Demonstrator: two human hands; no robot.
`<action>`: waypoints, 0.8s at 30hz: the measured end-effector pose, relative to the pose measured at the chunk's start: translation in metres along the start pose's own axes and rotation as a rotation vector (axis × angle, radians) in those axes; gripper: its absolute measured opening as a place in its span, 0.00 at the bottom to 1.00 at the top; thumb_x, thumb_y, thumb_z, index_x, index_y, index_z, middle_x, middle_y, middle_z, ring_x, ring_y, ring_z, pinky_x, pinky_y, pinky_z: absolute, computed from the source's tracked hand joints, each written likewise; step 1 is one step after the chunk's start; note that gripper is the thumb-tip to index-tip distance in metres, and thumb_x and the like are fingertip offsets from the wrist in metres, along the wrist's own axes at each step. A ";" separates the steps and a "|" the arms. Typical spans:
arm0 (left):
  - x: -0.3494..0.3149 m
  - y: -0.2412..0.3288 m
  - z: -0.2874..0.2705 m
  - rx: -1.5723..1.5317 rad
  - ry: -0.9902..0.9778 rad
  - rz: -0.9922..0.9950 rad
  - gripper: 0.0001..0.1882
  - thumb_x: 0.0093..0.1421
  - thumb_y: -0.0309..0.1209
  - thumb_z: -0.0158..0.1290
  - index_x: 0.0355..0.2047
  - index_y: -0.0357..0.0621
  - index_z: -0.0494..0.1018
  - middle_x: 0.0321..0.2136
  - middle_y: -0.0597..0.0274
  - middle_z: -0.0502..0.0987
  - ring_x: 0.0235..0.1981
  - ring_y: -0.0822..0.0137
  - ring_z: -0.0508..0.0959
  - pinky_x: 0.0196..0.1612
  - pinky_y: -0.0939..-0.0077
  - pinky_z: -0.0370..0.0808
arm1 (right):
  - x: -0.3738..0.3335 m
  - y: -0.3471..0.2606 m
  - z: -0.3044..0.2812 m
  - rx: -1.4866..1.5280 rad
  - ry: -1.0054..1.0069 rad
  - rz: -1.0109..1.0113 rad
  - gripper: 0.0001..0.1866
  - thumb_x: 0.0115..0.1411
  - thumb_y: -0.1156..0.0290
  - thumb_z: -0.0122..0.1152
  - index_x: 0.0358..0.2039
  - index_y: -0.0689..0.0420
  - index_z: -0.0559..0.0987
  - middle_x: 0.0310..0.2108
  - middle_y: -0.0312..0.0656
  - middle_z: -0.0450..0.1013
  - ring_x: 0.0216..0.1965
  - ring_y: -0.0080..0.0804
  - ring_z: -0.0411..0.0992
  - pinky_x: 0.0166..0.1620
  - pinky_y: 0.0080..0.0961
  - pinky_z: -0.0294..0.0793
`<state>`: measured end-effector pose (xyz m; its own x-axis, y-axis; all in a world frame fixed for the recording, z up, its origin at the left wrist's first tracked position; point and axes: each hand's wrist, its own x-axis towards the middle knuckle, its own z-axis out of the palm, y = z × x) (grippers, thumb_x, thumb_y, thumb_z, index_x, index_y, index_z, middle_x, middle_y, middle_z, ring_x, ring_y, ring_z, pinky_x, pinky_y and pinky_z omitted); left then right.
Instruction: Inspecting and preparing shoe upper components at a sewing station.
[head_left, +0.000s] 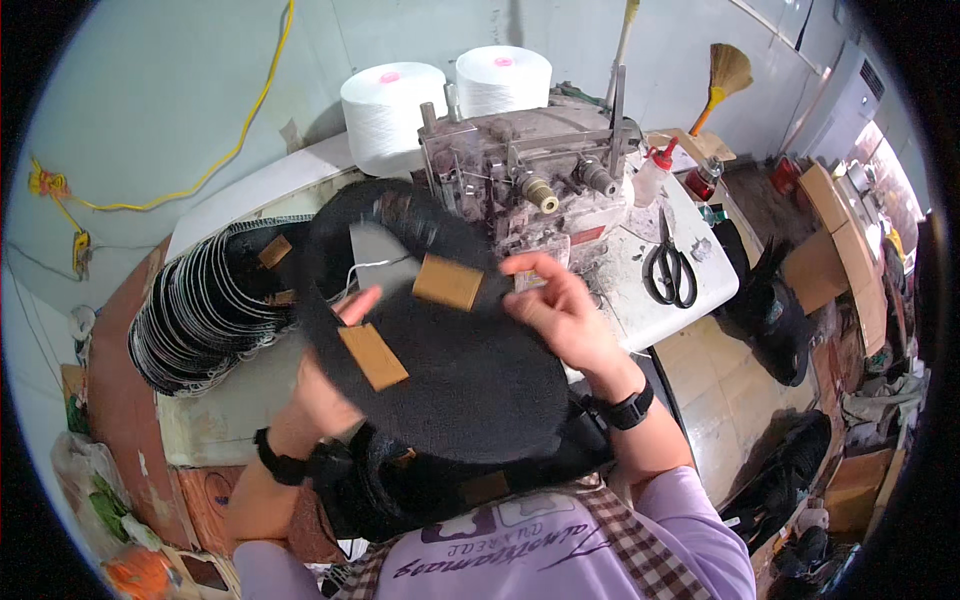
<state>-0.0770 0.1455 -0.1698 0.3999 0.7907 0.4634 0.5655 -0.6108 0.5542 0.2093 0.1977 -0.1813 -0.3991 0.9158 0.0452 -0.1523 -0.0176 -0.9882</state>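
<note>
Between my hands hangs a black fabric piece (480,390), rounded at the bottom and curving round an opening near its top, with two tan patches (448,283) on it; its upper part is smeared by motion. My left hand (325,390) is closed on its left edge, thumb in front and the other fingers mostly hidden. At the upper right edge my right hand (565,315) grips it between thumb and fingers. A white thread (370,265) shows by the opening. Just behind stands a lint-covered sewing machine (540,170).
To the left lies a row of stacked black pieces (190,310) with white-stitched edges. Two white thread cones (395,115) stand behind the machine. Black scissors (668,270) and a red-capped bottle (655,175) are on the white tabletop at right. More black fabric (485,487) covers my lap.
</note>
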 end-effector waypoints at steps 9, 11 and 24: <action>0.090 -0.016 -0.004 -1.290 0.601 -0.693 0.19 0.67 0.45 0.44 0.32 0.41 0.71 0.42 0.55 0.77 0.47 0.65 0.74 0.52 0.72 0.70 | -0.002 0.033 0.044 -0.003 0.059 0.025 0.14 0.65 0.73 0.51 0.49 0.61 0.76 0.33 0.33 0.76 0.30 0.15 0.71 0.36 0.14 0.71; 0.076 -0.054 -0.025 -1.525 0.511 -0.474 0.13 0.66 0.39 0.46 0.31 0.43 0.70 0.35 0.54 0.77 0.45 0.58 0.76 0.52 0.65 0.72 | -0.001 0.039 0.051 0.091 -0.063 0.038 0.16 0.66 0.71 0.49 0.52 0.60 0.74 0.32 0.38 0.76 0.27 0.15 0.72 0.32 0.13 0.72; -0.023 0.061 -0.002 -1.152 0.188 -0.815 0.28 0.55 0.22 0.55 0.57 0.46 0.63 0.45 0.57 0.76 0.44 0.58 0.78 0.49 0.49 0.73 | -0.008 0.042 0.037 -0.028 -0.082 -0.116 0.19 0.59 0.85 0.49 0.51 0.62 0.75 0.35 0.39 0.78 0.36 0.20 0.74 0.40 0.15 0.72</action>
<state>-0.0535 0.0906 -0.1450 0.1008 0.9701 -0.2208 -0.3427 0.2422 0.9077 0.1722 0.1750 -0.2172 -0.4530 0.8751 0.1703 -0.1769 0.0990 -0.9792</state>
